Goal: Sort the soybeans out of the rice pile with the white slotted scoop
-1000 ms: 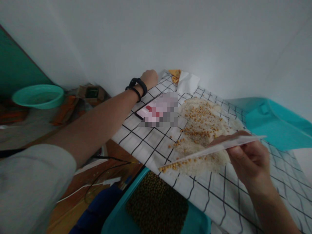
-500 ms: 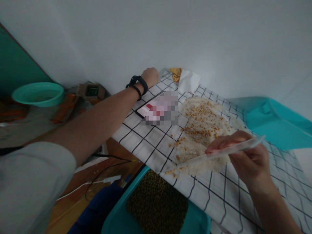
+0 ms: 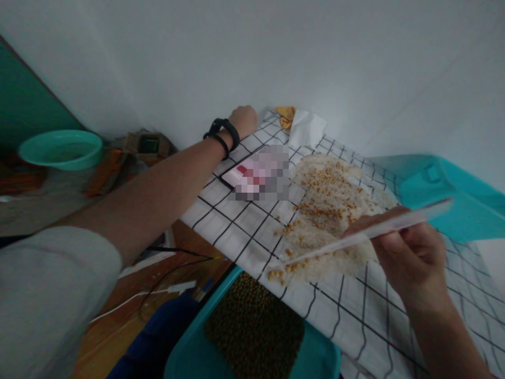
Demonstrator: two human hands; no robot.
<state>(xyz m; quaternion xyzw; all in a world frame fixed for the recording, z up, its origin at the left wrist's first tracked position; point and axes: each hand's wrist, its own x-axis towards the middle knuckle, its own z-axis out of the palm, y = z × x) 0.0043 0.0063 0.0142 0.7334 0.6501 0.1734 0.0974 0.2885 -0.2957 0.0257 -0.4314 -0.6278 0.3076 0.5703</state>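
My right hand (image 3: 414, 252) is closed around a thin, translucent white strip (image 3: 371, 231) that looks like plastic. The strip slants over a heap of rice (image 3: 347, 258) mixed with yellow beans (image 3: 323, 179); several loose beans (image 3: 290, 268) lie near the table's front edge, by the strip's lower end. At the far left corner of the checked tablecloth (image 3: 244, 226), my left hand (image 3: 244, 120) is closed like a fist, its fingers mostly hidden. Below the table edge is a teal tub (image 3: 321, 352) holding dark greenish beans (image 3: 256, 326).
A phone-like device (image 3: 246, 173), partly pixelated, lies left of the rice. Behind it are white paper (image 3: 307, 129) and a yellow crumpled piece (image 3: 286, 117). A teal container (image 3: 453, 195) stands at right, a green basin (image 3: 63, 152) at far left. Cables (image 3: 181, 252) lie below.
My right hand and the strip have moved to the right and slightly up, away from the front edge. More loose yellow beans show there now. My left hand has stayed in place.
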